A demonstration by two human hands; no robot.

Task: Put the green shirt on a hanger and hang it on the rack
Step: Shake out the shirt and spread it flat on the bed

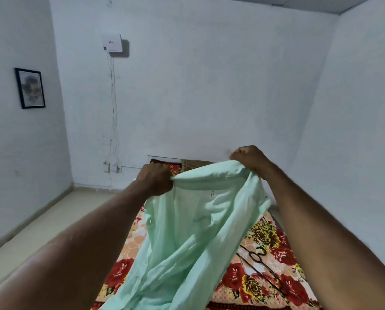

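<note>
Both hands are raised in front of you, over the bed, with the green shirt stretched between them.

- Green shirt [187, 231]: pale mint, thin, lightly creased cloth. Its top edge is pulled into a taut band from one fist to the other. The rest hangs down in loose folds toward the bottom of the view. A small dark mark or label shows on the inside, just below the top edge. One flap drapes off to the right, under your right wrist.
- Left hand [154, 179]: fingers are curled tight, pinching a bunched corner of the shirt's top edge.
- Right hand [248, 158]: also a closed fist gripping the other end of that edge. It is held a little higher than the left.
- Wire hanger [256, 257]: dark and thin, lying flat on the bed to the right of the shirt, apart from both hands. Its hook and twisted loop are visible.
- Bed [276, 242]: covered with a floral sheet in red, yellow and peach.
- Surroundings: pale walls, a framed picture [30, 88] on the left wall, and a white wall box [111, 42] with cables hanging down to a socket [107, 167].
</note>
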